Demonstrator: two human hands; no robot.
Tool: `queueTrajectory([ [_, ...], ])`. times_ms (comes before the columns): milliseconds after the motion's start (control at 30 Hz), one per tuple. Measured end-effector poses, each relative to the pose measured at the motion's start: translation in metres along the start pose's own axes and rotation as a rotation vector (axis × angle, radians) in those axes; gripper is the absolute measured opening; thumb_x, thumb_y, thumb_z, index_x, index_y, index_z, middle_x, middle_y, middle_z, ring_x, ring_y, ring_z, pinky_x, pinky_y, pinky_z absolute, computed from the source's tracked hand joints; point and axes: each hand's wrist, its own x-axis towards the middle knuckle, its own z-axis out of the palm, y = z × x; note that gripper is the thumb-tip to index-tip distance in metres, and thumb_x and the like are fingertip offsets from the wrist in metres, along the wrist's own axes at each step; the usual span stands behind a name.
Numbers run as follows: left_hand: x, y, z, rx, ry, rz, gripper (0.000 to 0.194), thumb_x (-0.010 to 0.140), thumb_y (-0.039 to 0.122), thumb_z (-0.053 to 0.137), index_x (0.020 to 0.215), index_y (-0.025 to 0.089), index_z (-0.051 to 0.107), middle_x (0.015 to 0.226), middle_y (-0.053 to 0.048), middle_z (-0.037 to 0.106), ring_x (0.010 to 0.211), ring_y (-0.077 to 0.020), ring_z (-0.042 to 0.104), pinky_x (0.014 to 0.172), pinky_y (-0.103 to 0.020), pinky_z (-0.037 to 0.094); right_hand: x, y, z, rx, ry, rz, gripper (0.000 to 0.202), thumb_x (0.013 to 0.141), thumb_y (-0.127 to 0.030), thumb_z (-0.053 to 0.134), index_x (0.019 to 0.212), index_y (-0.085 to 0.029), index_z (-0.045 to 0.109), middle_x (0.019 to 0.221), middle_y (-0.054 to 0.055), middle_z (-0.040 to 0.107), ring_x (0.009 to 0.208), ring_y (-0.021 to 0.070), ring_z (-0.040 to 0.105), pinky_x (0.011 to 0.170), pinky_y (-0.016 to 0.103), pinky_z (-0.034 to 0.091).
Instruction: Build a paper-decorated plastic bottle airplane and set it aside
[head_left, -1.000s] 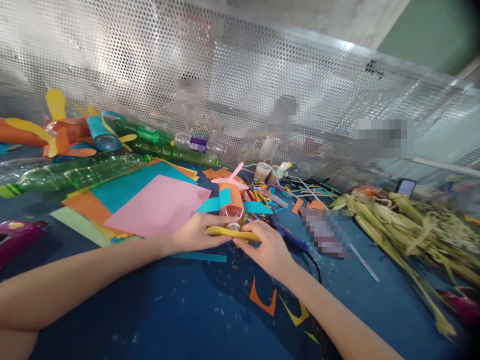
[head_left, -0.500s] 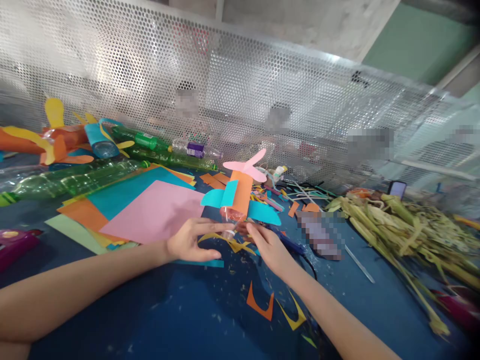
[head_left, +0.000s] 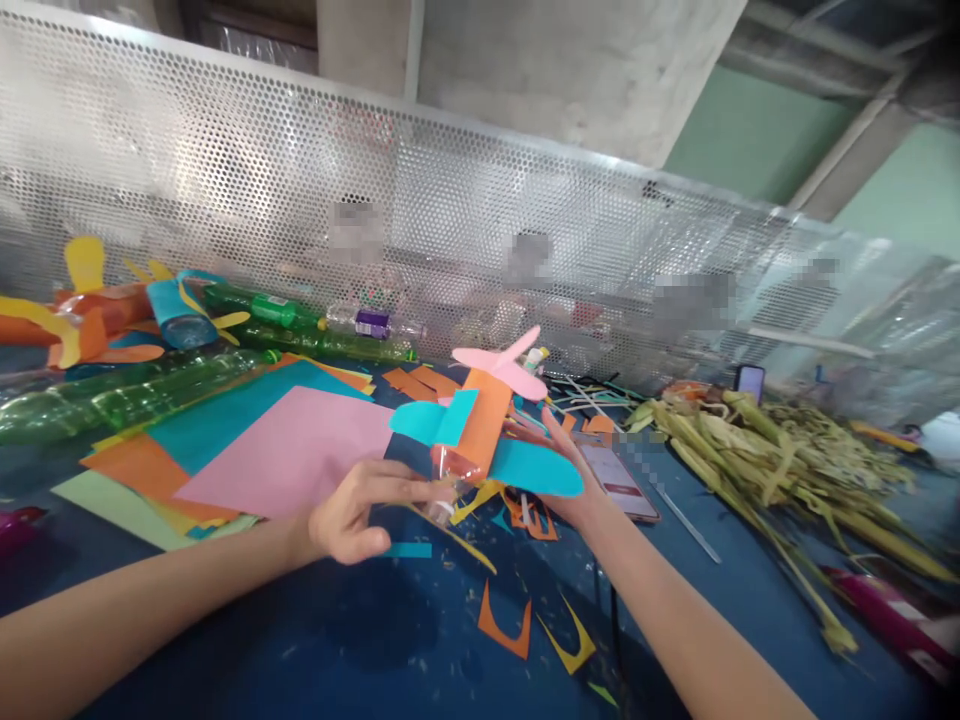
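A toy airplane [head_left: 484, 415] is held up over the table in front of me. Its body is a small clear plastic bottle wrapped in orange paper, with blue paper wings and pink propeller-like blades at the far end. My right hand [head_left: 577, 490] holds it from the right and below; the fingers pass behind the orange body and the right wing hides part of them. The bottle's neck [head_left: 442, 508] points toward me. My left hand [head_left: 367, 510] reaches it with stretched fingers, touching near the neck, while the thumb stays apart.
Paper sheets [head_left: 292, 440] lie on the left, with green bottles [head_left: 150, 395] and other paper-covered bottle toys [head_left: 180, 310] behind. A phone [head_left: 619, 480], dried husks [head_left: 750, 470] and paper scraps [head_left: 506, 620] lie around. A perforated metal screen [head_left: 465, 200] stands at the back.
My right hand has moved from the bottle neck to behind the airplane's right side. The airplane has come slightly nearer and lower. My left thumb has drawn back toward me.
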Motion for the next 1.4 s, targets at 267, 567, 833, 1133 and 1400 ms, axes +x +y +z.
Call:
queueTrajectory([
  [267,0.004,0.002,0.000,-0.102,-0.119,-0.050,0.065,0.088,0.061,0.020,0.122,0.016,0.054,0.101,-0.014,0.065,0.087,-0.0229,0.061,0.074,-0.037,0.049,-0.007,0.012,0.009,0.524,-0.100,0.362,0.041,0.077,-0.049,0.057,0.105,-0.020,0.060,0.100,0.008,0.069,0.096,0.0250,0.064,0.081,0.040,0.051],
  [567,0.004,-0.015,0.011,-0.793,0.258,-0.496,0.055,0.089,0.053,0.034,0.135,0.022,0.029,0.098,-0.011,0.061,0.090,-0.0243,0.060,0.079,-0.039,0.046,-0.004,0.009,0.010,0.756,0.083,0.410,0.039,0.076,-0.036,0.059,0.112,-0.023,0.058,0.099,0.003,0.070,0.097,0.0235,0.063,0.084,0.039,0.050],
  [833,0.015,-0.008,0.013,-1.071,0.451,-0.784,0.052,0.077,0.022,0.064,0.124,0.020,0.042,0.097,-0.008,0.064,0.093,-0.0203,0.062,0.088,-0.033,0.040,-0.007,0.010,0.011,0.840,0.156,0.431,0.033,0.076,-0.031,0.060,0.109,-0.025,0.060,0.093,-0.001,0.071,0.096,0.0203,0.062,0.084,0.033,0.049],
  [1133,0.014,-0.013,0.017,-1.078,0.564,-0.866,0.033,0.072,0.021,0.072,0.102,0.016,0.059,0.100,-0.006,0.065,0.086,-0.0175,0.065,0.082,-0.028,0.046,-0.006,0.015,0.014,0.808,0.175,0.370,0.037,0.075,-0.033,0.062,0.111,-0.027,0.058,0.094,-0.002,0.071,0.095,0.0214,0.063,0.082,0.036,0.051],
  [1400,0.013,-0.025,0.014,-1.146,0.651,-0.923,0.034,0.082,0.042,0.056,0.099,0.013,0.059,0.092,-0.009,0.068,0.088,-0.0210,0.065,0.089,-0.033,0.045,-0.007,0.010,0.021,0.850,0.237,0.417,0.039,0.068,-0.026,0.069,0.106,-0.024,0.059,0.094,0.000,0.071,0.098,0.0198,0.062,0.089,0.033,0.050],
])
